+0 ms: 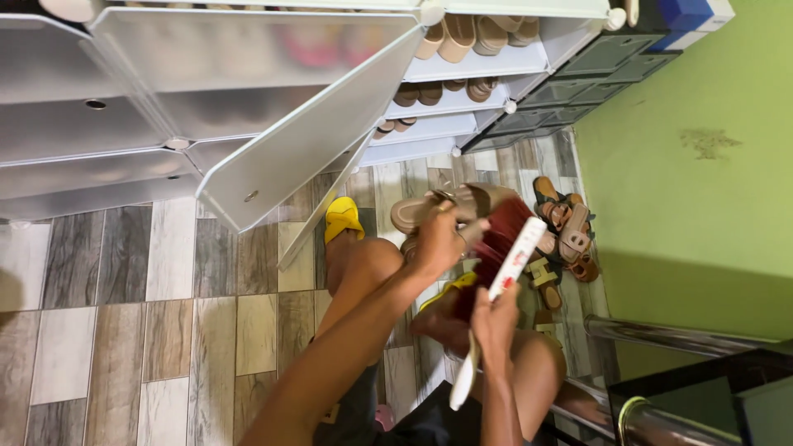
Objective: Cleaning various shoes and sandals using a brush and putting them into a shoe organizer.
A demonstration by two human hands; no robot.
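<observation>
So the left hand [438,239] had its fingers wrapped around a tan sandal [462,202], held up over the knees just in front of the open shoe cabinet [273,157], while the right hand [494,318] was closed on a white brush [500,289] with its red bristles against the sandal. Looked like mid-scrub to me, and the next stroke probably needed a steady grip so the sandal didn't twist; more sandals [566,227] sat on the floor by the green wall [702,165].

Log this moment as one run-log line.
left hand: holds tan sandal | right hand: holds white brush | shoe rack: door open
</observation>
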